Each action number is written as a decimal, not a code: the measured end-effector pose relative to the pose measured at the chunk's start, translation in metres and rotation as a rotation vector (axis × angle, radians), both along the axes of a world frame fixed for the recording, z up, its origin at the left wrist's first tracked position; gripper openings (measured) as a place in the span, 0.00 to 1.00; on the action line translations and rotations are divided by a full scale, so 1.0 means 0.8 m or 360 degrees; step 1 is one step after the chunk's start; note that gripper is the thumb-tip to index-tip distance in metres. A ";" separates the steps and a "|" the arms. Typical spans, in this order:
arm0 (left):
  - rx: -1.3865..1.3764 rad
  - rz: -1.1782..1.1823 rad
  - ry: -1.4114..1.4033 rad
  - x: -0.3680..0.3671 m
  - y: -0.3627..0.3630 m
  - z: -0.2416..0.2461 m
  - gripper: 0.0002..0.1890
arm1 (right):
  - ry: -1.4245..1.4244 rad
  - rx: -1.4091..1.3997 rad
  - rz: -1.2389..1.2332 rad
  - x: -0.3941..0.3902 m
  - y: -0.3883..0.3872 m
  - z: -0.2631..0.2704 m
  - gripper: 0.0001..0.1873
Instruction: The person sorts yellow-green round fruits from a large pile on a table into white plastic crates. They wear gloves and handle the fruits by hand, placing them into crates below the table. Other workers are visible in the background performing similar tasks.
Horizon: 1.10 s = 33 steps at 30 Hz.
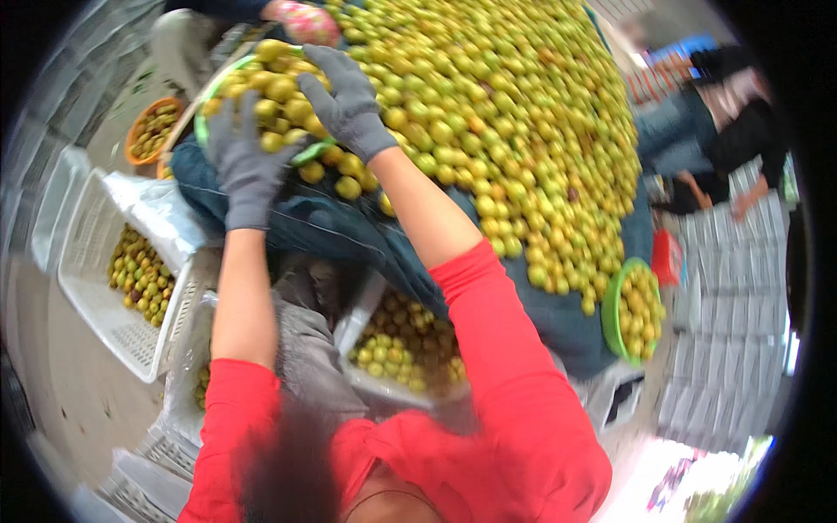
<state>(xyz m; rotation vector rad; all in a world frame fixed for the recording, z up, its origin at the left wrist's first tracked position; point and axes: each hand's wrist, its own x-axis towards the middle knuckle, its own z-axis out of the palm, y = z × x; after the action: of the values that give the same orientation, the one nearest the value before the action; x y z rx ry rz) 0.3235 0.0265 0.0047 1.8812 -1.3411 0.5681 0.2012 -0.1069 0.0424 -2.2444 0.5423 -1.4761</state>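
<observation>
Round yellow-green fruits [497, 111] lie in a large heap over a table covered with dark blue cloth [556, 320]. At the table's left edge a green-rimmed basin [201, 131] is full of the same fruit. My left hand [245, 157], in a grey knitted glove, lies against the near left side of the basin, its fingers over the fruit. My right hand [346, 101], gloved alike, reaches over the basin's right side with fingers spread, touching or just above the fruit. Whether either hand grips the basin or a fruit is not plain.
White plastic crates with fruit stand at the left [118, 327] and under the table [392, 392]. An orange basin [134, 140] of fruit is behind the left crate. A green basin [611, 314] sits at the table's right edge. Other people are at the far side and right.
</observation>
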 end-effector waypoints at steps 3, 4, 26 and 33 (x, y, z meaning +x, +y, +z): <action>-0.0259 -0.0186 0.0068 -0.053 0.026 0.042 0.33 | -0.0078 0.0576 -0.0227 -0.160 0.067 0.019 0.15; -0.0022 -0.0471 0.0493 -0.079 0.028 0.049 0.32 | 0.0086 0.0507 -0.0497 -0.223 0.087 0.023 0.13; 0.1567 -0.0885 0.0310 -0.313 0.009 0.020 0.44 | 0.0925 0.1132 -0.0950 -0.407 0.051 -0.049 0.24; 0.0560 -0.1281 0.4260 -0.316 -0.026 0.032 0.20 | 0.0713 0.0678 -0.0315 -0.353 0.063 -0.027 0.20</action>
<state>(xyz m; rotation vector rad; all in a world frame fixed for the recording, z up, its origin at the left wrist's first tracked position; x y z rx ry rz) 0.0709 0.0059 0.0306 0.5379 0.0722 -1.9679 -0.0811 -0.0562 0.0212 -2.2081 1.1253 -0.8183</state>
